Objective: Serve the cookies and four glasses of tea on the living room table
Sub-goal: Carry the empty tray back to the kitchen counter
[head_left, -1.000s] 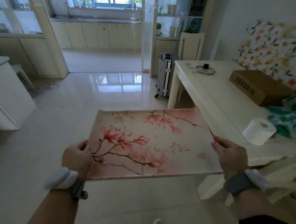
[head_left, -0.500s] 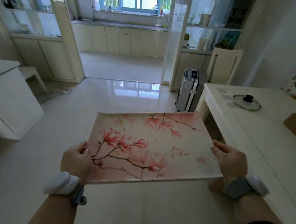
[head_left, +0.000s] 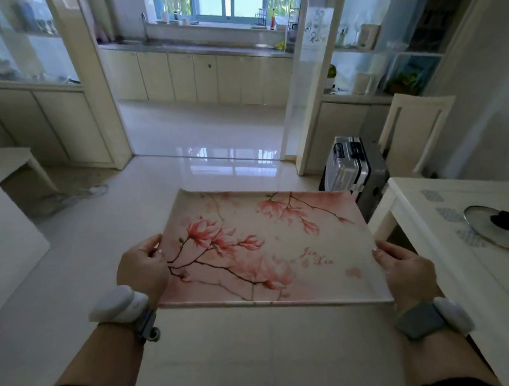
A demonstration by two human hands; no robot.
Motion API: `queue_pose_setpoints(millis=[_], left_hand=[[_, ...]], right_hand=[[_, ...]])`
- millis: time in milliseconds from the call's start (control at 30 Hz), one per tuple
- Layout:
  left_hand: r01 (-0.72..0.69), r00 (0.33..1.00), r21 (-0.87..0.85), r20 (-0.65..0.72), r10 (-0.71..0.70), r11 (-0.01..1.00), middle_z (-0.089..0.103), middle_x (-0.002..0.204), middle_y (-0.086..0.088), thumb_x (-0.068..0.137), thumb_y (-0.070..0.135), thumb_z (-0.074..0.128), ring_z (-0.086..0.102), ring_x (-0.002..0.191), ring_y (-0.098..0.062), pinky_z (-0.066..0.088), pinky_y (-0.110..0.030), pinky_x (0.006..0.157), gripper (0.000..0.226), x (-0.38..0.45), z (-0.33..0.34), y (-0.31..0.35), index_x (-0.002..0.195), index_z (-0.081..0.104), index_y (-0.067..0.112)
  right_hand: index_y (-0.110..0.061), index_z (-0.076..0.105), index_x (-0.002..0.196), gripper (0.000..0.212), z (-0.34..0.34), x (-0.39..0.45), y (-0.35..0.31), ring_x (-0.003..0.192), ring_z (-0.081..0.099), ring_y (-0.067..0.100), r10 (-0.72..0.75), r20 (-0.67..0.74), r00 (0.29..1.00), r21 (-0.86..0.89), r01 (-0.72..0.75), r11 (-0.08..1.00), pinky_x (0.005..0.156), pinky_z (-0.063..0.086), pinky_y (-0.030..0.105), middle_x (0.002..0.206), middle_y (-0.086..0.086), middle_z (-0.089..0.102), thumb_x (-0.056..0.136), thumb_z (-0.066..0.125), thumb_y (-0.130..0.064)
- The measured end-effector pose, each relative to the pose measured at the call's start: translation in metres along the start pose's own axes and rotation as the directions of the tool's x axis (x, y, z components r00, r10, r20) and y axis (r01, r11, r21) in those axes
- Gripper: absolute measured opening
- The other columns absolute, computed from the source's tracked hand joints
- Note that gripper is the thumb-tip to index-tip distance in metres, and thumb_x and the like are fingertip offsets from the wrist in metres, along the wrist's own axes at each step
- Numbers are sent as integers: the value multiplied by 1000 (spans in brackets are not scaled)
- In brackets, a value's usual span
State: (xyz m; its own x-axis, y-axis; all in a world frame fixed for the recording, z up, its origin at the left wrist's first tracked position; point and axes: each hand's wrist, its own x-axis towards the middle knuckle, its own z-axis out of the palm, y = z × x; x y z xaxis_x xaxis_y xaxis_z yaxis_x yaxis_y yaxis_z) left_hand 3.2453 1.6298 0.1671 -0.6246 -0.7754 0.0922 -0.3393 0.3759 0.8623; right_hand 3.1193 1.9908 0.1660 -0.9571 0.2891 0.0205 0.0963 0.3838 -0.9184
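The floor (head_left: 83,261) stretches ahead of both hands to a wide doorway, with the kitchen tabletop (head_left: 198,49) and its cabinets far beyond under a window; that looks like the way the person is headed, probably to load up, since no cookies or tea glasses show anywhere. The tray (head_left: 268,248), pink with painted blossoms, sits level between the hands and carries nothing. The left hand (head_left: 144,271) grips its left edge, thumb over the rim and fingers curled beneath, and the right hand (head_left: 404,269) pinches the right edge the same way, an even two-sided grip that keeps the broad, flat thing from tipping. Just right of the right hand runs a white tabletop (head_left: 446,271) whose corner crowds the path. Ahead of that hand stands a suitcase (head_left: 353,165) beside the doorway. A glass lid (head_left: 498,227) lies on the white tabletop.
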Motion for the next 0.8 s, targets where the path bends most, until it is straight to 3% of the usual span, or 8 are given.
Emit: queue_pose_setpoints(millis=[100, 200, 300, 400, 467, 600, 667, 800], left_hand=[[-7, 1000, 7, 3, 7, 1000, 72, 104, -12, 84, 13, 57, 64, 90, -27, 51, -33, 80, 30, 64, 42, 10, 113, 66, 13], [-9, 1000, -1, -8, 9, 1000, 72, 101, -10, 84, 14, 58, 64, 85, -25, 47, -27, 72, 29, 131, 90, 21, 112, 67, 14], [-27, 999, 2, -36, 27, 1000, 73, 97, -9, 85, 14, 57, 63, 77, -22, 46, -25, 65, 28, 196, 130, 40, 111, 67, 15], [-18, 999, -5, -50, 18, 1000, 72, 89, -7, 85, 15, 58, 62, 71, -16, 47, -24, 61, 28, 254, 163, 60, 111, 67, 16], [-20, 997, 6, -74, 20, 1000, 72, 92, -9, 85, 13, 57, 58, 69, -14, 44, -22, 60, 27, 294, 182, 68, 110, 67, 14], [26, 992, 42, -123, -20, 999, 69, 110, -12, 85, 11, 57, 64, 94, -28, 50, -33, 81, 32, 379, 216, 77, 117, 64, 10], [35, 987, 57, -161, -25, 998, 70, 110, -12, 85, 10, 57, 64, 96, -28, 51, -35, 83, 31, 426, 235, 75, 115, 65, 11], [44, 985, 37, -171, -37, 998, 71, 107, -10, 84, 11, 58, 65, 92, -25, 50, -32, 80, 30, 531, 275, 74, 113, 66, 12]], right_hand=[[-8, 68, 112, 28, 39, 55, -12, 97, 54, 19, -25, -38, 999, -15, 25, 1000, 86, 39, 28, 118, 10, 67, 85, 65, -16], [-8, 68, 111, 27, 86, 126, -19, 91, 54, 15, -70, -50, 996, -19, 69, 997, 78, 43, 25, 112, 10, 69, 85, 65, -16], [-11, 68, 111, 27, 134, 205, -35, 87, 62, 19, -49, -9, 999, 14, 49, 999, 55, 53, 17, 109, 8, 70, 85, 66, -19], [-11, 69, 111, 27, 173, 270, -64, 87, 63, 22, -63, 29, 998, 26, 62, 998, 60, 52, 27, 108, 8, 71, 85, 66, -19], [-9, 69, 111, 27, 202, 311, -85, 84, 59, 18, -80, 46, 996, 5, 80, 997, 65, 44, 23, 108, 8, 71, 86, 66, -17], [-6, 68, 112, 27, 270, 382, -118, 80, 63, 21, -58, 82, 995, 56, 53, 997, 65, 49, 26, 106, 10, 71, 86, 65, -13], [-8, 68, 111, 27, 309, 418, -127, 80, 66, 24, -22, 111, 994, 89, 12, 996, 67, 53, 31, 103, 10, 72, 85, 66, -14], [-13, 70, 108, 24, 388, 492, -144, 71, 66, 20, 20, 144, 989, 123, -38, 992, 59, 53, 28, 92, 7, 71, 84, 68, -17]])
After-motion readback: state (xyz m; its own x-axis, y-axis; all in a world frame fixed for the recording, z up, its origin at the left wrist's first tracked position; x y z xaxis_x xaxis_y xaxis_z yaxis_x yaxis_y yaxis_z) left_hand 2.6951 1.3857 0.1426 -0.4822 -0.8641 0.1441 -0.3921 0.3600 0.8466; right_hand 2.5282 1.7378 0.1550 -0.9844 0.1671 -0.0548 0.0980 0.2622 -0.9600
